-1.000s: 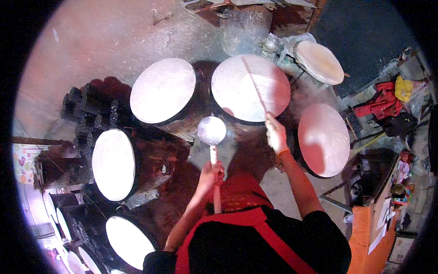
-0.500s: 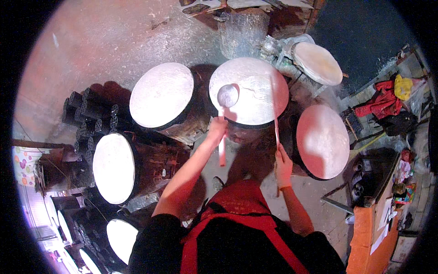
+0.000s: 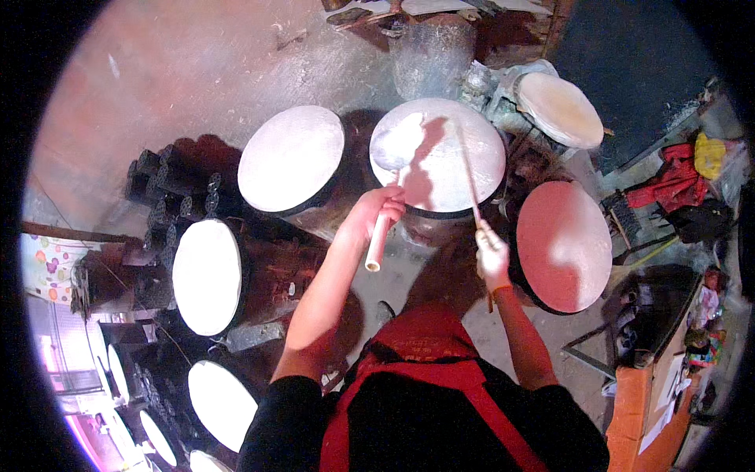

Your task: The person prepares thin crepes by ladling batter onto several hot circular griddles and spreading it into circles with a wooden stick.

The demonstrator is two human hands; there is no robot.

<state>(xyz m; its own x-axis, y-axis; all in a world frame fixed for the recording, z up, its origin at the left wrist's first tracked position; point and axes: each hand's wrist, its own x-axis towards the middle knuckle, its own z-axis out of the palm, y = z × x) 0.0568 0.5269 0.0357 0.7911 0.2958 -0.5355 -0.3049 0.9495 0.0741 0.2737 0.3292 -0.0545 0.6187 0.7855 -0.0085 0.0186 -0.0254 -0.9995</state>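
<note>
My left hand [image 3: 384,206] is closed around the pale tubular handle of a ladle [image 3: 377,244], the hollow handle end pointing back toward me. The ladle's round grey head is over the left part of the middle round griddle [image 3: 464,185]. A bright white, uneven-edged mass [image 3: 406,135] shows at the head; I cannot tell whether it lies in it or clings to it. In my right hand [image 3: 492,256] is a long thin wooden stick [image 3: 469,177], its far tip over the middle of the same griddle. The griddle's surface is pale, with a dark rim.
Round pale-topped griddles stand at left [image 3: 291,157], nearer left [image 3: 206,277] and right [image 3: 565,245]. A stack of flat round sheets [image 3: 560,110] lies at back right. Dark perforated cylinders [image 3: 161,181] are piled at left. A grey drum [image 3: 432,55] stands behind; an orange-sided table [image 3: 629,409] is at right.
The ladle's head has moved farther away, and a bright white mass now shows at it. Its handle slants more. My right hand has moved slightly nearer the body, the stick tilting more.
</note>
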